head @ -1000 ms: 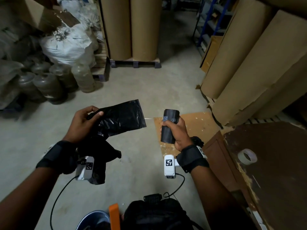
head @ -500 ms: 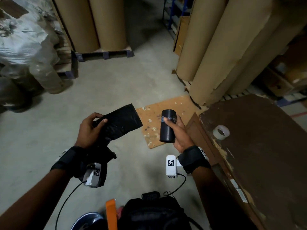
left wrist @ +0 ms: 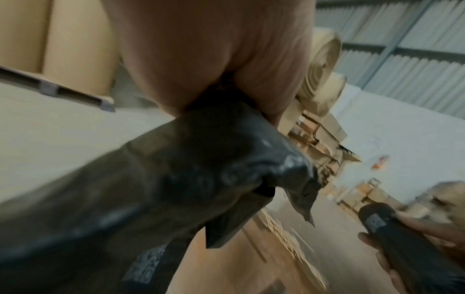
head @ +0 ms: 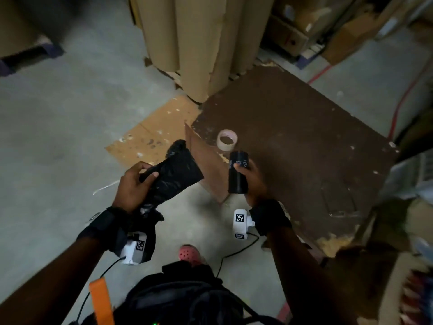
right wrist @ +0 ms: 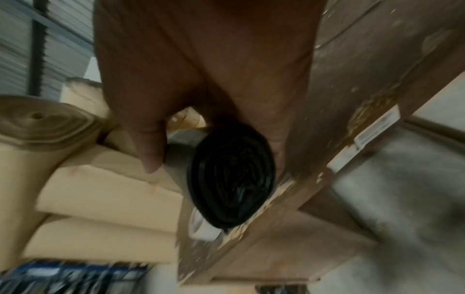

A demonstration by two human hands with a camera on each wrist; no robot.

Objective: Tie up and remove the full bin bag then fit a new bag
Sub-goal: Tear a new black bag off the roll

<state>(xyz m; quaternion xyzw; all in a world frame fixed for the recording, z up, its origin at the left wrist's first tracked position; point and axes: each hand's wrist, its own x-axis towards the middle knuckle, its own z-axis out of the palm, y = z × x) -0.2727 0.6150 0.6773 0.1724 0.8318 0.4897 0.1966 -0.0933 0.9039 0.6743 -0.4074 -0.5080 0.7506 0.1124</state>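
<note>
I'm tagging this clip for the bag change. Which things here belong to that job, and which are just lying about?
Job:
- folded black bag, gripped by left hand
- roll of bags, held by right hand

Lying about:
- tape roll on brown board
- cardboard rolls
- red cable

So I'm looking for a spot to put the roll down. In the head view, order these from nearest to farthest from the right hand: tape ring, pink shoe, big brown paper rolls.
1. Tape ring: on the brown board, just beyond the right hand.
2. Pink shoe: on the floor, below and left of the hand.
3. Brown paper rolls: standing well beyond the board.
</note>
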